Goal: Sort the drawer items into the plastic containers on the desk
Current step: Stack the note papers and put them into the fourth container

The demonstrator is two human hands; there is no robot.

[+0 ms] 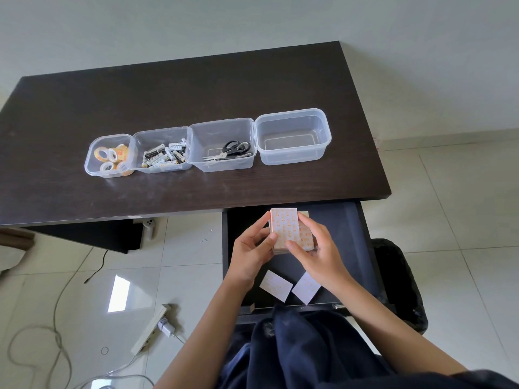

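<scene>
Above the open dark drawer (pixel 345 234), my left hand (pixel 252 254) and my right hand (pixel 317 254) together grip a stack of pale cards with orange print (pixel 285 224). Two loose cards lie on the drawer floor, one (pixel 276 285) by my left wrist and one (pixel 306 287) under my right wrist. On the desk stands a row of clear plastic containers: one with tape rolls (pixel 108 155), one with batteries (pixel 163 150), one with black-handled scissors (pixel 223 144), and an empty one (pixel 293 136) at the right.
The dark desk (pixel 196 94) stands against a pale wall. A black-lined bin (pixel 398 282) stands right of the drawer. On the tiled floor at the left lie a power strip (pixel 151 327) and cables (pixel 56 318). My dark clothing fills the lower middle.
</scene>
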